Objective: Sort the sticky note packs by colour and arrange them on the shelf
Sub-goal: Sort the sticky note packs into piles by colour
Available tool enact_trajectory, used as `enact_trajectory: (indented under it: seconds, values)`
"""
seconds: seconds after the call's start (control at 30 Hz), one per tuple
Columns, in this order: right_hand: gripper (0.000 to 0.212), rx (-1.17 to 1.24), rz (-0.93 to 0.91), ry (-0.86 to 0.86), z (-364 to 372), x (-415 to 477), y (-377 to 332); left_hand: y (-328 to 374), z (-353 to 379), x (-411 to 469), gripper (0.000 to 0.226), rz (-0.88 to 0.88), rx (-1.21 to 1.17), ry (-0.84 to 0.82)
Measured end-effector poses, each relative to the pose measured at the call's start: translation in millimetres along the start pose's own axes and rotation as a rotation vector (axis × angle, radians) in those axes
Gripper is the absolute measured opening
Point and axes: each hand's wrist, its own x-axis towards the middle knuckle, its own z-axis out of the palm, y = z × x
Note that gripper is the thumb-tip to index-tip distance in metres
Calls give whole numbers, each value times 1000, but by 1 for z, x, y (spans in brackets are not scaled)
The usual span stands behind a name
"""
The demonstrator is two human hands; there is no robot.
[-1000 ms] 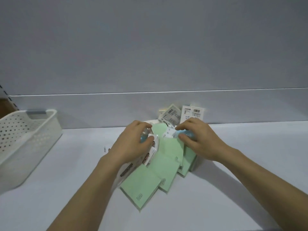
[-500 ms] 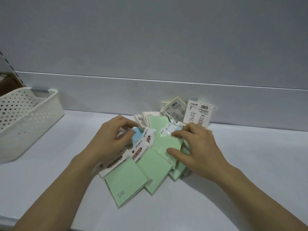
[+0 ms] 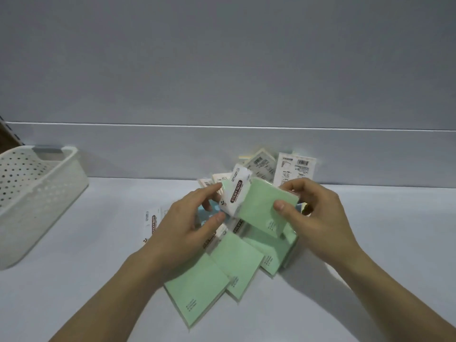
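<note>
A green sticky note pack with a white "STICKY NOTE" header is lifted off the pile and tilted. My right hand grips its right edge, thumb on top. My left hand pinches its white header end between thumb and forefinger. Under my hands, several green packs lie fanned out on the white shelf. A blue pack shows partly beneath my left hand. Several packs lean face-down against the back wall, barcodes showing, colours hidden.
A white perforated plastic basket stands at the left on the shelf. The grey back panel rises right behind the pile. One more pack's white header pokes out left of my left wrist.
Both hands have lifted one green pack off the pile and tilted it up; before, they were pressing on and spreading the packs flat.
</note>
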Motion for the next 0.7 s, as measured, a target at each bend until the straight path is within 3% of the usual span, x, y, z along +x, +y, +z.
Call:
enact_trajectory:
  seconds: [0.13, 0.23, 0.33, 0.4, 0.53, 0.63, 0.7]
  values:
    - [17, 227, 83, -47, 8, 6, -24, 10, -5, 1, 40, -92, -455, -30]
    - [20, 216, 105, -180, 27, 17, -38, 18, -11, 2, 37, -171, -666, 91]
    - [17, 159, 52, -246, 47, 33, -44, 10, -28, 3, 34, -244, -623, 190]
    - [12, -21, -34, -251, 54, 48, -41, -3, -49, 7, 33, -295, -578, 228]
    - [39, -706, -201, -389, 52, 74, -34, -45, -106, 7, 44, -383, -266, 242]
    - [59, -823, -185, -587, 54, 79, -34, -76, -139, 4, 50, -492, -161, 242]
    - [61, -837, -203, -632, 57, 82, -35, -88, -148, 3, 45, -535, -150, 300]
